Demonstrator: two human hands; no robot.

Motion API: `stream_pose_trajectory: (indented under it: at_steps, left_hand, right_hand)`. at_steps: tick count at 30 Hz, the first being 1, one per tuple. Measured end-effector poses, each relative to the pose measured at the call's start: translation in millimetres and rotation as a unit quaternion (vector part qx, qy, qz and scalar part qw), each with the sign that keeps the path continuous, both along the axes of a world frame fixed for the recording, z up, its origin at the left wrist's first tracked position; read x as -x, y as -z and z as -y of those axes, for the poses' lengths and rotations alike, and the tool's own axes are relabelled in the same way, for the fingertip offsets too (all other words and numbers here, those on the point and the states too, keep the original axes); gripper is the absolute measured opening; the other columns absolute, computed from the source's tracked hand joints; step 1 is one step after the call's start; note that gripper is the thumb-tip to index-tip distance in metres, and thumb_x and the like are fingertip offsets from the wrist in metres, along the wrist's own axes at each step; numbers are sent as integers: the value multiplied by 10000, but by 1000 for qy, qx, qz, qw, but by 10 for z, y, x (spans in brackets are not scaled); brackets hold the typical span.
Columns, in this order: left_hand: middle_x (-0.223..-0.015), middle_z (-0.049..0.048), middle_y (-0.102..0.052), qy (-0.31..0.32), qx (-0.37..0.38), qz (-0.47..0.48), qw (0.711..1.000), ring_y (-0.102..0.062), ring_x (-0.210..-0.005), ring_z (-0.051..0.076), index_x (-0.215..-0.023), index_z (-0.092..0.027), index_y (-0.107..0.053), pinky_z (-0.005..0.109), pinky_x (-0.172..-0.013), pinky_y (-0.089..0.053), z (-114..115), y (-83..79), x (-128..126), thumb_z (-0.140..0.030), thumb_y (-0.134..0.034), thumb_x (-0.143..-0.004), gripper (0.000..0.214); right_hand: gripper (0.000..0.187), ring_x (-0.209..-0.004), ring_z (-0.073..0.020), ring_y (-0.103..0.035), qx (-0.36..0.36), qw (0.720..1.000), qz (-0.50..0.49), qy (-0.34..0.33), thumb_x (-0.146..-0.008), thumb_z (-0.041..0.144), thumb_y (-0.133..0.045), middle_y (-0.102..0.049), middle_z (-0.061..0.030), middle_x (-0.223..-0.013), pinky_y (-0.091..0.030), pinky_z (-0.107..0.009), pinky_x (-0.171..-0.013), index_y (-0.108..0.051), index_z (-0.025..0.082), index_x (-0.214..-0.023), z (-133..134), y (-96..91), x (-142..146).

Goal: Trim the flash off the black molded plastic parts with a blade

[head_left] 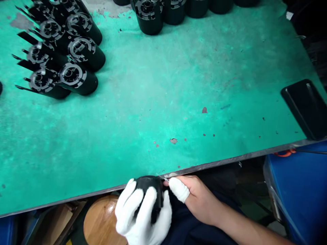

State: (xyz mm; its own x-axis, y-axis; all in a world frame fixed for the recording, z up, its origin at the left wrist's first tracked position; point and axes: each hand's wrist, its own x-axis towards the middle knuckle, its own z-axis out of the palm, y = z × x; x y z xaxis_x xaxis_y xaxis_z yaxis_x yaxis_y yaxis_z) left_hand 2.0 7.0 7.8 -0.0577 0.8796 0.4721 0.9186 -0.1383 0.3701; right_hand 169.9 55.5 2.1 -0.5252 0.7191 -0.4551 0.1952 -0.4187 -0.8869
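Note:
At the table's front edge, my left hand (pixel 144 217) in a white glove wraps its fingers around a black cylindrical plastic housing (pixel 146 183). The lower part of the housing is hidden by the glove. Close against its right side is my right hand (pixel 190 192), bare apart from a white cover on the thumb. The thumb and fingers pinch together, and a thin, light sliver shows at their tips beside the housing. What that sliver belongs to is too small to tell.
Several similar black housings (pixel 83 80) stand grouped at the table's left, and more (pixel 149 20) line the back. A black phone (pixel 306 109) lies at the right edge of the green table (pixel 143 136). Below are a round wooden stool (pixel 102 221) and a blue bin (pixel 301 183).

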Motion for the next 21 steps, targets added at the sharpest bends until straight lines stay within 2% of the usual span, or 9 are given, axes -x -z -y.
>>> stream_pose_trajectory:
  at_steps: [5,10,14,19,21]
  left_hand:
    - [-939,37,-576,31,-3,24,999,-648,-1022,305,-902,-192,-656,548,-917,-592,33,0,36,-62,-887,-529,457]
    - [-922,34,-551,49,-13,7,999,-648,-969,293,-875,-190,-658,554,-857,-614,15,27,50,-43,-893,-504,464]
    - [-919,35,-548,53,-20,4,998,-647,-965,295,-878,-194,-657,559,-837,-621,19,63,71,-42,-897,-489,482]
    - [-888,22,-525,58,-48,-13,997,-638,-940,275,-840,-189,-648,541,-842,-623,16,85,74,-52,-914,-451,491]
    - [-885,28,-535,58,-40,-16,997,-638,-960,291,-844,-183,-644,543,-855,-616,14,69,67,-43,-908,-455,490]
  right_hand:
    - [368,-745,-166,-574,-40,998,9,-45,-1033,369,-419,-661,-14,-776,-441,-283,-718,-671,198,-826,42,31,-23]
    - [359,-708,-156,-546,-57,996,39,-54,-1031,352,-421,-622,7,-733,-418,-284,-690,-620,210,-769,1,36,28]
    - [369,-702,-155,-551,-53,997,43,-45,-1034,352,-416,-633,9,-733,-411,-285,-684,-623,211,-762,-27,3,82]
    - [323,-827,-171,-608,-54,998,29,-9,-1031,305,-418,-716,-12,-903,-429,-287,-785,-695,217,-889,-29,-23,113]
    - [316,-796,-165,-590,-50,998,21,-6,-1022,308,-438,-701,0,-856,-422,-278,-745,-690,213,-856,-13,8,101]
